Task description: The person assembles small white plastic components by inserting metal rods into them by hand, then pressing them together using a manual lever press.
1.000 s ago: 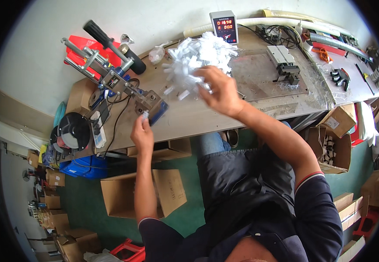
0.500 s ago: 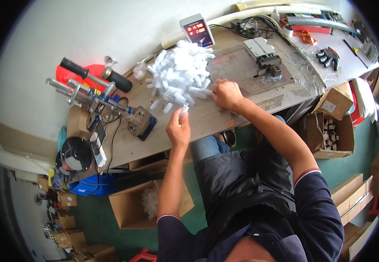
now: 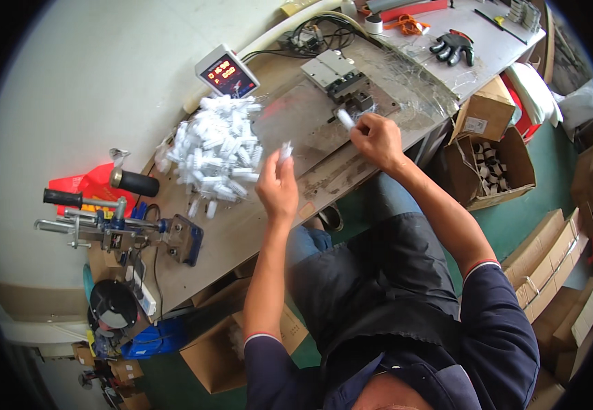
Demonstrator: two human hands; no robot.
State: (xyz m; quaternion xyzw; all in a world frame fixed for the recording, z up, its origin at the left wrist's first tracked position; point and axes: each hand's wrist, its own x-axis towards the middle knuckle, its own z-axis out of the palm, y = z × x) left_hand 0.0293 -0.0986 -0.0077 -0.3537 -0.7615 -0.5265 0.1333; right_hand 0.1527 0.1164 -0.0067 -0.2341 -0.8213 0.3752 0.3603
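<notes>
Between the thumb and fingers of my left hand [image 3: 277,188] is a small clear plastic piece [image 3: 285,152], pinched upright near the table's front. My right hand [image 3: 377,140] is closed on a white plastic tube-like piece [image 3: 345,120], whose end sticks out to the left. That piece sits just short of a metal fixture [image 3: 341,76] with a dark block, bolted-looking on a flat plate. Left of my hands lies a heap of white ribbed plastic pieces [image 3: 218,150]. Behind the heap stands a box with a lit red digit display [image 3: 227,72].
A lever hand press [image 3: 122,222] with black grips stands at the table's left end. Black-and-grey glove [image 3: 453,48] and orange cord [image 3: 407,25] lie at the far right. Open cartons [image 3: 491,171] stand right of the table, and another carton [image 3: 211,362] sits below left.
My view has turned toward the right. My right hand has gone from beside the heap to the metal fixture, carrying a white piece. My left hand still pinches its clear piece.
</notes>
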